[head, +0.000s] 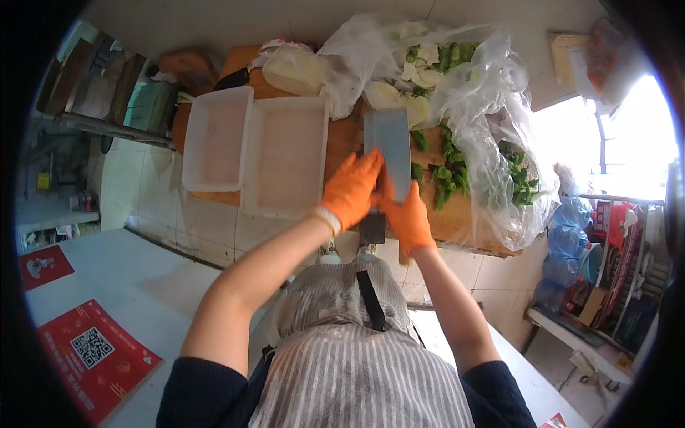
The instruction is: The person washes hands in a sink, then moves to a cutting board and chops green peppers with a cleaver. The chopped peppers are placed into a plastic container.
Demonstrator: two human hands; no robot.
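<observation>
Both of my hands wear orange gloves and meet at a broad metal cleaver (393,144), its blade pointing away from me. My right hand (409,219) is closed around its handle end; a wooden tip (404,253) shows below the glove. My left hand (353,190) reaches across from the left, fingers at the blade's left side; blur hides whether they grip it. A dark rectangular block (372,229) lies below the blade, partly covered by my hands. Green peppers (449,184) are scattered on the wooden board (452,219) right of the blade.
Two white plastic bins (286,155) (218,140) stand side by side at the left. Behind and to the right, a clear plastic bag (484,115) holds pale and green vegetables. A white counter (160,283) bears red printed sheets (99,358). Blue water bottles (570,235) line the right.
</observation>
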